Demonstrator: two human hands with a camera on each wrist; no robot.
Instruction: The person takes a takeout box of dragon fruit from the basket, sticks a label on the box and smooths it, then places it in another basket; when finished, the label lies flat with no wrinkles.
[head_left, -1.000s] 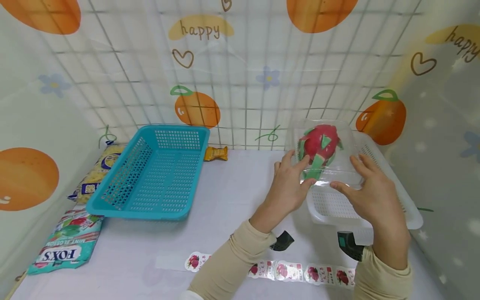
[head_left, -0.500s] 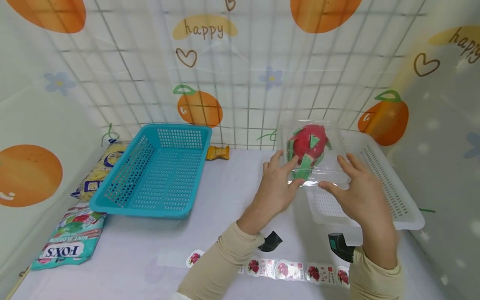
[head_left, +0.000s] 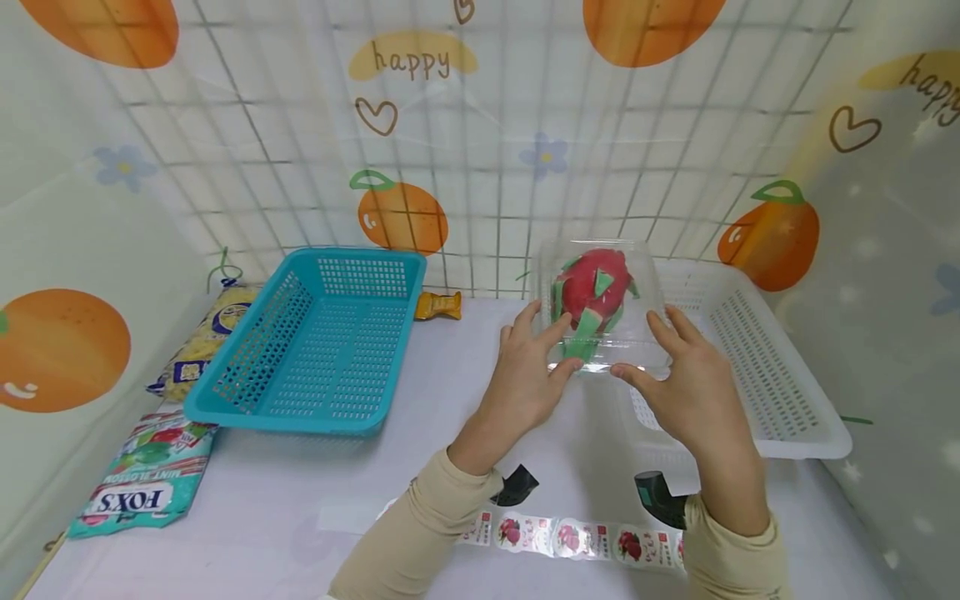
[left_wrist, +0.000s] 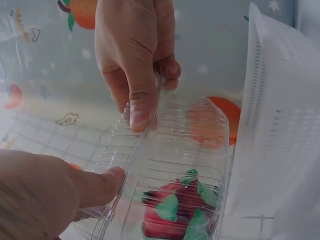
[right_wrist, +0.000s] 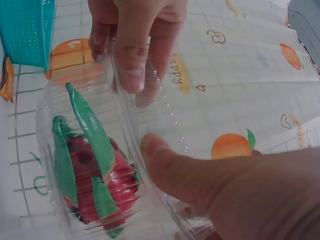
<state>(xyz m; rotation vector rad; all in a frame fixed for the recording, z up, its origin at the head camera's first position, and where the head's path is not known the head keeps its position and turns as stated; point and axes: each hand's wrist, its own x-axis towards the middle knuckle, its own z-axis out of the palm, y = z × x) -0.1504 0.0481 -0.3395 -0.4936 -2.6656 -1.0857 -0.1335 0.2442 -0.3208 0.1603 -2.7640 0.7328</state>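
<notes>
Pinching the clear box, left hand and right hand reach from the near side; the dragon fruit inside runs near-to-far, closer to the left.

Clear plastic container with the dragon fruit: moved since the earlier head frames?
Yes: left. In the head view, the clear plastic container is nearer the turquoise basket and covers less of the white basket.
</notes>
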